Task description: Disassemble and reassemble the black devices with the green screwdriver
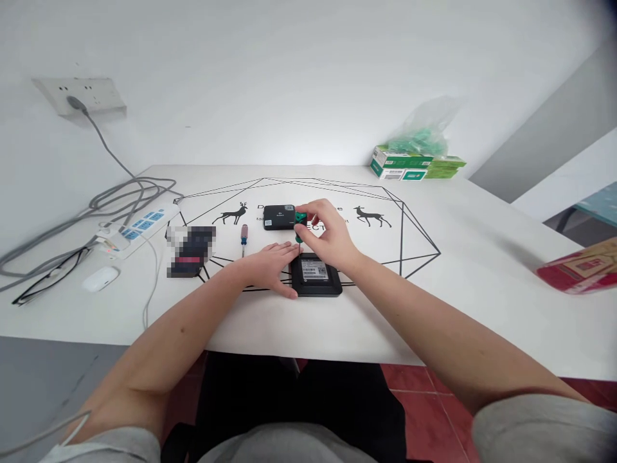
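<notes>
A black rectangular device [316, 274] with a white label lies flat on the table near the front edge. My left hand [274, 265] rests flat at its left side, fingers spread, touching its edge. Above the device's far left corner, my right hand [328, 231] grips a green-handled screwdriver [301, 226]. It stands upright, its shaft pointing down at that corner. Just behind is a second black box [278, 217], partly hidden by the right hand. Left of my left hand lies another screwdriver [243, 235] with a reddish and blue handle.
Left are a blurred-out phone [193, 251], a white earbud case [101, 278], glasses [51, 276], a power strip [144, 226] and coiled grey cables [120, 193]. Green boxes [402, 161] with a plastic bag stand at the back right. A red package [581, 267] lies at the right edge.
</notes>
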The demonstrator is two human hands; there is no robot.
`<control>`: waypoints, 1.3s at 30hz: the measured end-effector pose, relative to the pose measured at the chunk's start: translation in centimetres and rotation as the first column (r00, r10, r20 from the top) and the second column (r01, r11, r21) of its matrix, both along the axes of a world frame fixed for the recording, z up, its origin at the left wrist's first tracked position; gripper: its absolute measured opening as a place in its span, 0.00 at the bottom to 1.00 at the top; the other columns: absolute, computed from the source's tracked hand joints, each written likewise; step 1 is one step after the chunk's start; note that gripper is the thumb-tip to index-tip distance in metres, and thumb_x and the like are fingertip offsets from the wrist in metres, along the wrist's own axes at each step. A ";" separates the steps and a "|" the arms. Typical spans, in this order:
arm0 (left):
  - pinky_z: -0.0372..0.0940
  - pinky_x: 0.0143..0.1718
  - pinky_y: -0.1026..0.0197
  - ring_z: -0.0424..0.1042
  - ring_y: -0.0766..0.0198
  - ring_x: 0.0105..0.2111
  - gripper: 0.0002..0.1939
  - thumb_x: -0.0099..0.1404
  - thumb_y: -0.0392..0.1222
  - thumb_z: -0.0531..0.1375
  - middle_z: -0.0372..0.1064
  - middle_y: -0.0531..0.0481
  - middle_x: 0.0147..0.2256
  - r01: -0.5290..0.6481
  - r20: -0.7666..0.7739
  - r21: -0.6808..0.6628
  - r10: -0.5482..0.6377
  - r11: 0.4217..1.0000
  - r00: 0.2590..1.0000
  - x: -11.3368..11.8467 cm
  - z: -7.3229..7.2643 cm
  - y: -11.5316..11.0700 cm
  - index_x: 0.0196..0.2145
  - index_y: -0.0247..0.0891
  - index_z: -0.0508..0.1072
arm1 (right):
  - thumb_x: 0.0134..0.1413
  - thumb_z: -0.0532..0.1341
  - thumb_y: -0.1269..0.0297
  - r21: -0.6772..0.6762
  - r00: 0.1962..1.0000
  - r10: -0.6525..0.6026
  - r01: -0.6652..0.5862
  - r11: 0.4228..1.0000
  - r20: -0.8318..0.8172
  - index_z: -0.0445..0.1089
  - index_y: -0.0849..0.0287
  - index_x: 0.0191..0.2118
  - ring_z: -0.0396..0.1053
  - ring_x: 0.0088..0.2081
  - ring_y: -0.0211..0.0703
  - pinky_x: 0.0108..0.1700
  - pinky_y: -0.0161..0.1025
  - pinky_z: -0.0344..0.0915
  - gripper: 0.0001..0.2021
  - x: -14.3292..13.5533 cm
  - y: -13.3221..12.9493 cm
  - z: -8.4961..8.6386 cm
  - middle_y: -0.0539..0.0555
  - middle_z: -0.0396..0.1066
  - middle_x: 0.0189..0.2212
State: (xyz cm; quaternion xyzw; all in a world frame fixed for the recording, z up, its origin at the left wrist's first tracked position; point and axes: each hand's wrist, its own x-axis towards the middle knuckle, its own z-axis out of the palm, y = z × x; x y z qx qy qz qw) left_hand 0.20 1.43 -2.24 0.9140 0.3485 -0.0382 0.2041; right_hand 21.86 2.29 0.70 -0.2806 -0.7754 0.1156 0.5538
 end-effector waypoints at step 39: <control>0.44 0.75 0.38 0.49 0.33 0.77 0.63 0.61 0.82 0.64 0.52 0.30 0.77 0.026 0.040 0.078 -0.029 0.997 0.999 -0.1 -0.4 1.0 0.79 0.38 0.52 | 0.72 0.63 0.50 -0.072 0.977 -0.041 0.027 0.997 -0.211 0.81 0.47 0.51 0.74 0.47 0.49 0.51 0.54 0.75 0.12 -0.5 -0.3 -0.9 0.55 0.75 0.43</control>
